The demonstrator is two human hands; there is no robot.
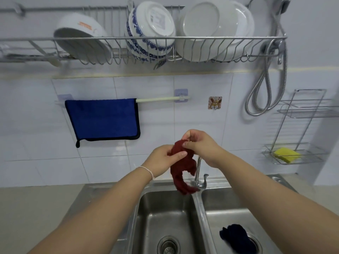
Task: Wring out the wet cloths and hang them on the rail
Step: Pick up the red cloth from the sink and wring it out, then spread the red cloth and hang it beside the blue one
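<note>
Red cloth [181, 162] bunched above sink; blue cloth [102, 119] on rail [157, 100].

Single head-worn view, forward and down over the sink [200, 204], close to the tiled wall [201, 129].

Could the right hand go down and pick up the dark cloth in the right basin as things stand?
Probably not yet: the right hand is pinching the red cloth together with the left hand. Once it lets go, the way looks free; the dark cloth lies uncovered in the right basin, below that arm.

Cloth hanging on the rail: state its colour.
The hung cloth is royal blue with black edging, seen in the head view.
</note>
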